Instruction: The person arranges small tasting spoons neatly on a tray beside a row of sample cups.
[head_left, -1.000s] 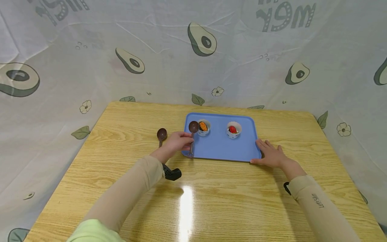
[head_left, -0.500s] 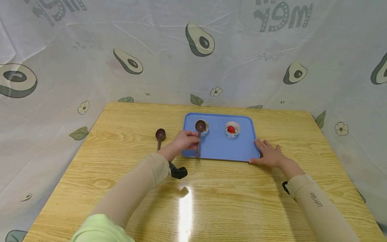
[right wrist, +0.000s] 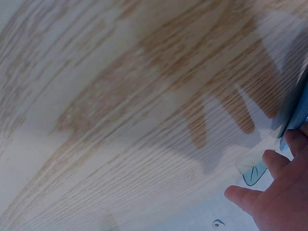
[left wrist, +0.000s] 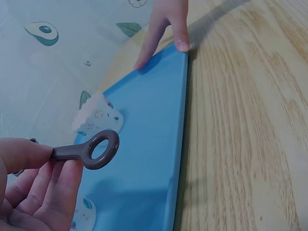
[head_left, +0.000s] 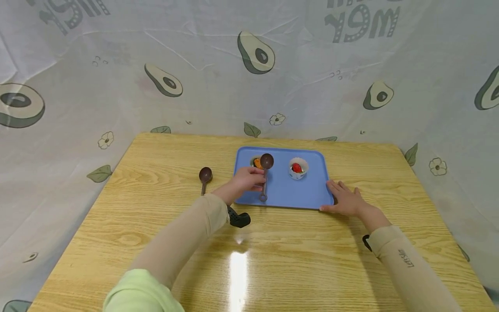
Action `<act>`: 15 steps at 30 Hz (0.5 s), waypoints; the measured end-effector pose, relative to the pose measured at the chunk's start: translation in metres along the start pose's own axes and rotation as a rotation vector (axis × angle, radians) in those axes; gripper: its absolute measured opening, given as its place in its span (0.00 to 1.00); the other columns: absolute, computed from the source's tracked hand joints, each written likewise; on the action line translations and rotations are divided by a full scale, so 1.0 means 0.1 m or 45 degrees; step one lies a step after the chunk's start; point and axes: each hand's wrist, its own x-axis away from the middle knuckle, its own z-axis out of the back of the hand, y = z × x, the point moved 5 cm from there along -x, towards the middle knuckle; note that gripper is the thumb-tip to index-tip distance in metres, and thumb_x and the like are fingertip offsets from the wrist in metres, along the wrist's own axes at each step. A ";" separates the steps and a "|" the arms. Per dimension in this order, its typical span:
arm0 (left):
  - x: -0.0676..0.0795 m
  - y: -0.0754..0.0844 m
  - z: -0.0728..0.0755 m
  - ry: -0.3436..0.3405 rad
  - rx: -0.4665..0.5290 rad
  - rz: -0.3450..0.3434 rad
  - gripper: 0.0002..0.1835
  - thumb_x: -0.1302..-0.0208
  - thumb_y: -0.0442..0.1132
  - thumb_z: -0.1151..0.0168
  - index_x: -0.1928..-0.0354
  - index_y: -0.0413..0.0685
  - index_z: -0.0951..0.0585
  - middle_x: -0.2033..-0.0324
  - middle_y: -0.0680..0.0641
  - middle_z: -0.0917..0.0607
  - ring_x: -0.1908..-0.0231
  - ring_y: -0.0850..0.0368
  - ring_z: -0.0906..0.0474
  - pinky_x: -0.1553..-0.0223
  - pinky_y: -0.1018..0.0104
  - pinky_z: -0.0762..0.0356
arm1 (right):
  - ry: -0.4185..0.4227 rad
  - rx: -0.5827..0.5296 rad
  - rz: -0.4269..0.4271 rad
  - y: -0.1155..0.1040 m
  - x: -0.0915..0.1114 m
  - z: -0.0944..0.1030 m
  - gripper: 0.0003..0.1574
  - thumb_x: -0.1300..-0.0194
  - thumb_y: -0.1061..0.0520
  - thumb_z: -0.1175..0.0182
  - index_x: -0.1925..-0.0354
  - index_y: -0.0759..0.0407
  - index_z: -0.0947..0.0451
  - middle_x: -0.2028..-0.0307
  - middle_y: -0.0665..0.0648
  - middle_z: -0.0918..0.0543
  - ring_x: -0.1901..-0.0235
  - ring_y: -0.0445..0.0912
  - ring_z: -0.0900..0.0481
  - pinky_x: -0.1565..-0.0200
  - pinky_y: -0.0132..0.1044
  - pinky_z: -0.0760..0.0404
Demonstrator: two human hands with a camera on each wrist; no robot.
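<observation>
My left hand pinches the handle of a brown long-handled scoop between thumb and fingers, held above the blue tray. Close up in the left wrist view, the ring end of the scoop sticks out past the fingertips. Behind that hand, a small cup with an orange and dark piece is partly hidden. Farther right on the tray stands a white patterned paper cup holding a red piece. My right hand, fingers spread, touches the tray's right edge near its front corner.
A second brown scoop lies on the wooden table left of the tray, its handle end hidden by my left arm. A pale cloth with avocado prints hangs behind the table and at its sides.
My left hand has moved right with the scoop, from the tray's left edge to beyond the left cup, passing in front of it. The right hand keeps its place at the tray's edge.
</observation>
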 end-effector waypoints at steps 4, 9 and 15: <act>-0.03 0.01 -0.05 -0.006 -0.007 -0.002 0.19 0.37 0.31 0.42 0.44 0.37 0.26 0.50 0.37 0.20 0.62 0.55 0.20 0.62 0.68 0.17 | -0.002 0.004 -0.005 0.03 -0.02 -0.01 0.64 0.44 0.28 0.43 0.28 0.66 0.56 0.28 0.68 0.53 0.31 0.68 0.58 0.41 0.77 0.62; -0.06 0.02 -0.10 -0.005 -0.020 -0.001 0.19 0.37 0.31 0.43 0.44 0.38 0.26 0.50 0.38 0.21 0.60 0.53 0.20 0.62 0.67 0.17 | -0.005 -0.004 -0.013 0.06 -0.03 -0.03 0.65 0.44 0.28 0.43 0.28 0.65 0.57 0.28 0.67 0.54 0.30 0.67 0.59 0.41 0.76 0.63; -0.12 0.01 -0.16 0.000 -0.026 -0.033 0.18 0.37 0.29 0.44 0.45 0.34 0.26 0.51 0.36 0.21 0.63 0.55 0.21 0.62 0.66 0.17 | 0.000 0.001 -0.014 0.08 -0.04 -0.05 0.65 0.45 0.28 0.43 0.28 0.65 0.57 0.28 0.67 0.53 0.30 0.68 0.59 0.41 0.76 0.63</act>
